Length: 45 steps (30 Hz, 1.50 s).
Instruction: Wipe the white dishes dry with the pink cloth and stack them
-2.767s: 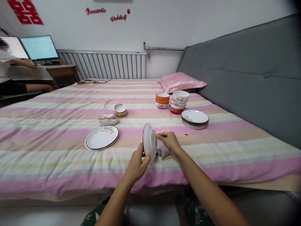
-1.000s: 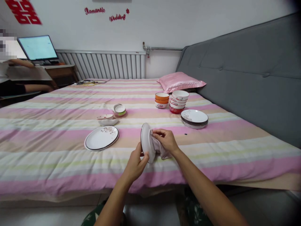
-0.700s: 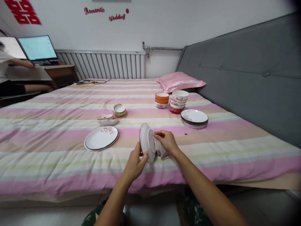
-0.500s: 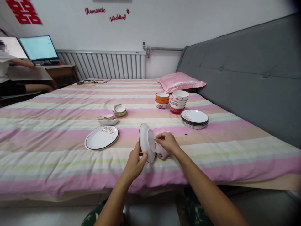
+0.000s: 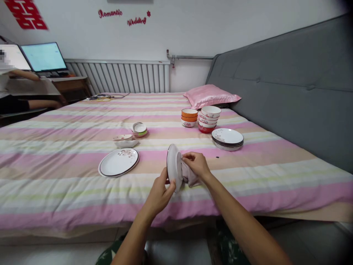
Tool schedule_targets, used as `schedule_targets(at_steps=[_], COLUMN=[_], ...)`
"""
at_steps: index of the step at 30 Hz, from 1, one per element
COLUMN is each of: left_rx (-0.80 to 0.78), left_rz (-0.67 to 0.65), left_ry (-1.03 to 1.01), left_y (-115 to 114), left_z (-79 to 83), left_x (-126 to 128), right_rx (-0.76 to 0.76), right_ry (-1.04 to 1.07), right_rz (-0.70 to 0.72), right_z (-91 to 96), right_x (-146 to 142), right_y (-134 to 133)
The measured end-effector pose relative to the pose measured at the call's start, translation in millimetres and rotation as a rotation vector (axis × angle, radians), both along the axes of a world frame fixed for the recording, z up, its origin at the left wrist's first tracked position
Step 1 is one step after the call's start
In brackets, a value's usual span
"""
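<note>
A white plate (image 5: 173, 163) with a dark rim is held on edge above the near part of the bed, its underside turned to the right. My left hand (image 5: 162, 189) grips its lower left rim, thumb on the underside and fingers behind. With my right hand (image 5: 196, 163) I pinch a pale pinkish-grey cloth (image 5: 189, 176), which touches the plate's underside and hangs below my fingers. To the left lie large oval plates (image 5: 119, 162), stacked flat. A stack of round plates (image 5: 227, 137) with dark rims sits to the right.
Orange and white bowls (image 5: 189, 117) stand beside a taller bowl stack (image 5: 209, 119). Small dishes (image 5: 139, 129) and boat-shaped dishes (image 5: 125, 141) lie left of centre. Behind are a pink pillow (image 5: 211, 95) and cables (image 5: 106, 96). A person (image 5: 22, 88) sits at a desk, far left.
The plate has turned more edge-on and shifted slightly right, and my left hand has moved with it. My right hand still pinches the cloth against the underside.
</note>
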<state>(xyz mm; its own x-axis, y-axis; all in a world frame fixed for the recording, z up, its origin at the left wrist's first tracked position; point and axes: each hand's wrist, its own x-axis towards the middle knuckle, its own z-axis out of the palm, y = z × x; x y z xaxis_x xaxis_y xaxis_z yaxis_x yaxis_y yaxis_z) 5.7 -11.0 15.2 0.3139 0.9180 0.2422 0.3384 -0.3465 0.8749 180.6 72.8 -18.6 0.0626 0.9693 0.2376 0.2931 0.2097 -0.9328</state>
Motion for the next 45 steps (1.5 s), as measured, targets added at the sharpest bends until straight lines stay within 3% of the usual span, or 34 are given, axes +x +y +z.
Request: schedule_targets(at_steps=[5,11,17,23,31,36,45], left_rx=[0.023,-0.002,-0.018,-0.027,-0.019,-0.030,-0.006], left_rz=[-0.029,0.000,0.034,0.079,0.079,0.069,0.061], left_ry=[0.008,-0.039,-0.077,-0.082,-0.079,-0.079,-0.034], left_y=[-1.3,1.2,3.8,6.5,7.3,7.0,4.5], left_z=[-0.3,-1.5,-3.3,-5.5,-6.1,-6.5,-2.9], left_x=[0.2,-0.2,-2.6,-3.5,-3.9,-4.1,-2.4], right_rx=[0.143,0.156,0.003,-0.142,-0.224,-0.238,-0.109], right_ry=[0.126,0.141,0.020,-0.100,-0.224,-0.282,-0.313], right_rz=[0.032,0.264,0.569,0.705,0.611,0.472,0.187], right_z=[13.8,27.6,35.8,32.4,18.1,13.8,12.3], right_x=[-5.9,-5.9,2.1,8.6,18.2,18.9,13.4], right_y=[-5.6,-15.7,-22.6,-23.2,-13.7,-9.4,-5.3])
